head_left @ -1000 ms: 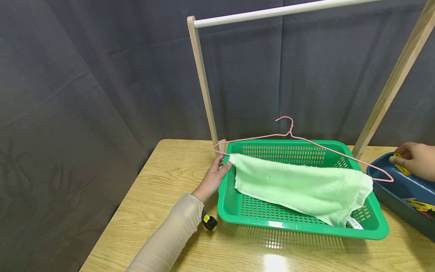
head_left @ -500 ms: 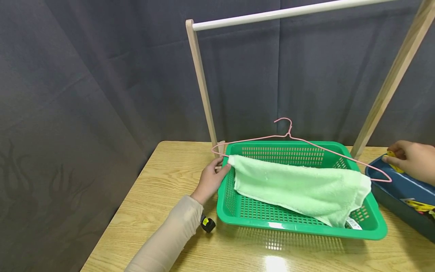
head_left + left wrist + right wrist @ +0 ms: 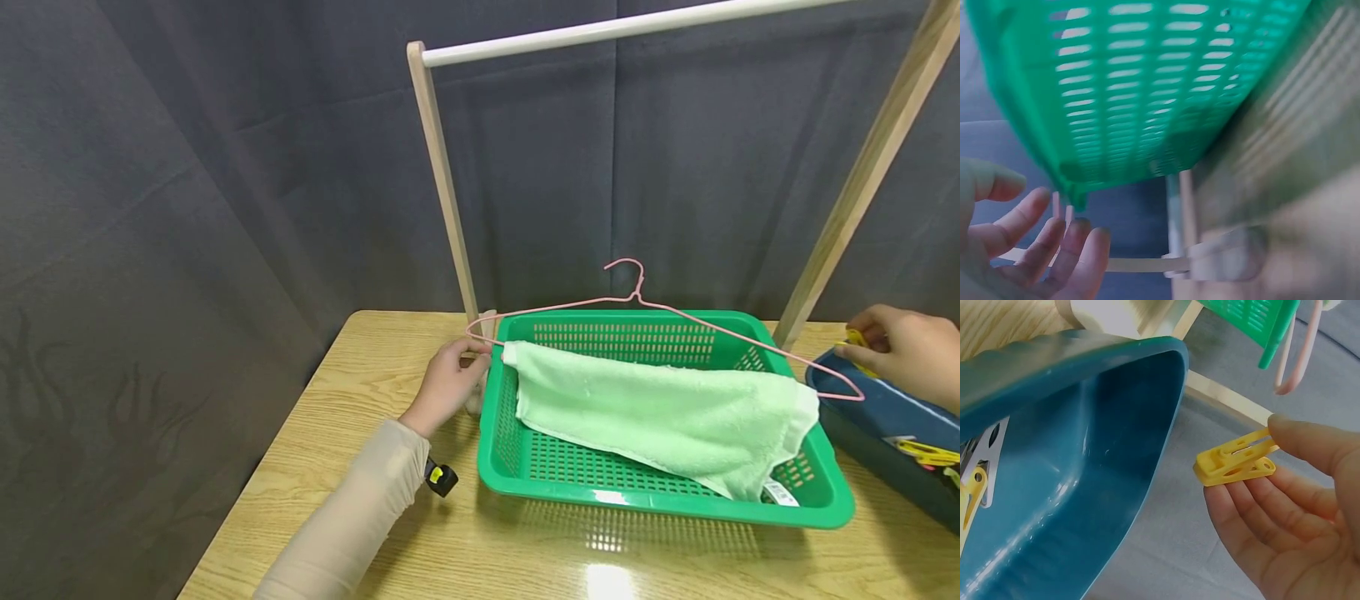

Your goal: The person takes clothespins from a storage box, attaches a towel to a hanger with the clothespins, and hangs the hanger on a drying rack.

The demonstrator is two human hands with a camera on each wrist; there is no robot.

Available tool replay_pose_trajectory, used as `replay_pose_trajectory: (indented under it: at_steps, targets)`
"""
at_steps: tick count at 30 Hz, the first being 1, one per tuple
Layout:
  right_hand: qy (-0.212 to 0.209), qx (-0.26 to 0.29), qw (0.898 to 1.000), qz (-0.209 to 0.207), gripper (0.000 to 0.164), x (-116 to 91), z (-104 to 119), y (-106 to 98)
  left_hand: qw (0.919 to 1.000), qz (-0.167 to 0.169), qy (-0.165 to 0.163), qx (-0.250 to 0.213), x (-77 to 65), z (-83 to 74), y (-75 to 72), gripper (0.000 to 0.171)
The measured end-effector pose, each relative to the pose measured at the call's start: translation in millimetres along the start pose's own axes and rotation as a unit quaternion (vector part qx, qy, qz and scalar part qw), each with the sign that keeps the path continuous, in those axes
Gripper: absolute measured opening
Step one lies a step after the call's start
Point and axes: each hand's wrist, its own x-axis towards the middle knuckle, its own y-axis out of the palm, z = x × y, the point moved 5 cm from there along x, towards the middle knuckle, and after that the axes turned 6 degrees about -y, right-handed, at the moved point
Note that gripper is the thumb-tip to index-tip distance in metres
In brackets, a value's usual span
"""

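A light green towel (image 3: 652,417) hangs folded over the lower bar of a pink hanger (image 3: 637,293), which lies across a green basket (image 3: 667,510). My left hand (image 3: 444,385) is beside the basket's left rim, near the hanger's left end. In the left wrist view, its fingers (image 3: 1040,244) are loosely bent with nothing gripped, close to the pink wire. My right hand (image 3: 918,354) pinches a yellow clothespin (image 3: 1235,459) between thumb and fingers, at the edge of a dark blue bin (image 3: 1129,412). More clips (image 3: 979,469) lie inside the bin.
A rack with a white rod (image 3: 600,35) and wooden posts (image 3: 444,183) stands behind the basket. Its foot shows in the left wrist view. A grey curtain (image 3: 225,208) forms the backdrop. The wooden table (image 3: 360,400) ends at the left.
My left hand has moved off the towel's corner and the basket rim, a little to the left. The right hand, holding the yellow clothespin, has shifted slightly left. Towel and hanger stay put.
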Motion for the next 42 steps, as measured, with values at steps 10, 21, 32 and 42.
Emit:
replay_pose_trajectory:
  at_steps: [10, 21, 32, 42]
  targets:
    - [0.016, 0.038, 0.999, -0.020, 0.036, 0.1, 3.4, -1.4, 0.9962, -0.005, 0.062, 0.062, 8.0, -24.7, -9.7, 0.012]
    - [0.029, 0.071, 0.997, -0.024, 0.044, 3.3, 12.4, -6.4, 0.9856, -0.006, 0.096, 0.139, 20.9, -36.7, -16.4, 0.018]
    - [0.029, 0.071, 0.997, -0.017, 0.043, 3.9, 18.1, -4.3, 0.9683, 0.022, 0.107, 0.224, 38.1, -48.4, -10.4, 0.031]
    - [0.034, 0.084, 0.996, -0.023, 0.040, 2.4, 18.3, -1.0, 0.9659, 0.095, 0.087, 0.225, 61.2, -34.5, 4.9, 0.042]
